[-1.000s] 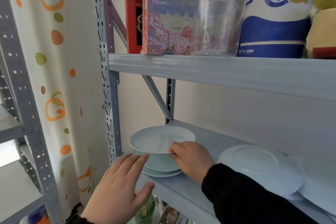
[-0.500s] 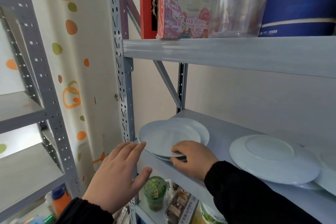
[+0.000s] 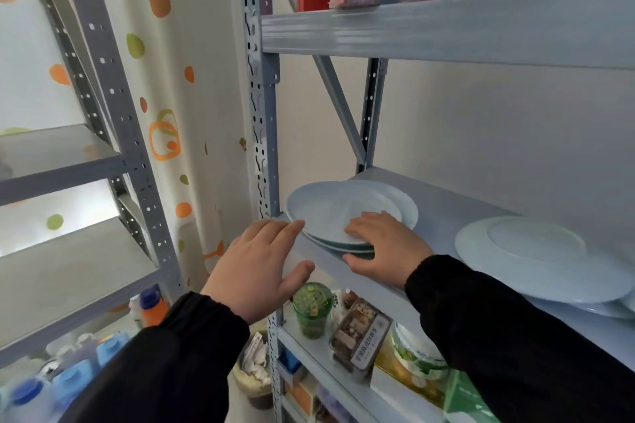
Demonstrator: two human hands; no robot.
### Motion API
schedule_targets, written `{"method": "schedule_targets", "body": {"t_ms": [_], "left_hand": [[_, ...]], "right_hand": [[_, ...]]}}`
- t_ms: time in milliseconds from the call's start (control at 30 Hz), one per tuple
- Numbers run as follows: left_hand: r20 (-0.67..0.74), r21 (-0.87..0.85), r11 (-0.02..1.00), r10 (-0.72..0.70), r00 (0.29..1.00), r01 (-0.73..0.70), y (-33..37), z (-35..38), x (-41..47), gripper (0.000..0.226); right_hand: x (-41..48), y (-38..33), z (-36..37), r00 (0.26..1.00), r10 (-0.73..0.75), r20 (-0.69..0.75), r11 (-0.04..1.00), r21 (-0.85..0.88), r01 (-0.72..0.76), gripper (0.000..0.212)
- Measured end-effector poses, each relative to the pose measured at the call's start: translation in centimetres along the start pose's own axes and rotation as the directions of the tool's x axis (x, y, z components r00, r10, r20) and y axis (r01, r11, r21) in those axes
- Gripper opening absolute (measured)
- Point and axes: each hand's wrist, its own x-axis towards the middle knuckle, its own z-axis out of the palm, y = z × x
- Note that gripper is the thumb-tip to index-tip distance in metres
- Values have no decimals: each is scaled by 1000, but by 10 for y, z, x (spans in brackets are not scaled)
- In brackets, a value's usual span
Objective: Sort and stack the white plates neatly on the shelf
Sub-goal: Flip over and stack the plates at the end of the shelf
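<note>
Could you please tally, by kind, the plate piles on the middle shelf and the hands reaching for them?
Plate piles: 2, the left pile and the right pile
Hands: 2, the left hand open by the left pile's rim, the right hand gripping that pile
Total: 4

On the grey metal shelf [image 3: 443,204] I read two loads of white plates: the left stack [image 3: 330,213] at the front left corner, the right stack [image 3: 536,251] well apart, unevenly piled.

white plates [image 3: 340,213], grey shelf [image 3: 443,27], black sleeves [image 3: 508,336]
</note>
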Motion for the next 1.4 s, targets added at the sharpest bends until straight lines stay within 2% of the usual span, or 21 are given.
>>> {"method": "schedule_targets", "body": {"t_ms": [133, 333, 533, 733, 867, 1033, 1267, 1400], "left_hand": [[-4, -17, 1000, 12, 1000, -13, 5, 0, 2, 70], [-5, -29, 998, 64, 998, -64, 23, 5, 14, 69], [7, -80, 982, 172, 985, -171, 62, 21, 35, 70], [0, -152, 943, 299, 954, -296, 121, 41, 59, 69], [-9, -181, 908, 384, 923, -379, 164, 54, 70, 65], [9, -237, 859, 469, 883, -454, 212, 72, 83, 66], [-3, -272, 812, 536, 844, -517, 262, 91, 96, 70], [-4, -263, 828, 513, 858, -496, 273, 101, 102, 70]], "right_hand": [[-5, 1, -5, 1000, 13, 10, 999, -41, -12, 75], [-33, 11, -26, 1000, 1, -14, 990, -138, -3, 82], [-82, 42, -58, 994, 91, -64, 979, -179, -101, 92], [-144, 86, -83, 960, 213, -180, 947, -204, -248, 88], [-189, 113, -100, 923, 330, -201, 897, -240, -372, 89], [-226, 135, -104, 864, 430, -263, 868, -145, -476, 84], [-225, 142, -102, 862, 430, -270, 873, -119, -472, 81], [-226, 142, -103, 864, 409, -295, 886, -100, -453, 79]]}}
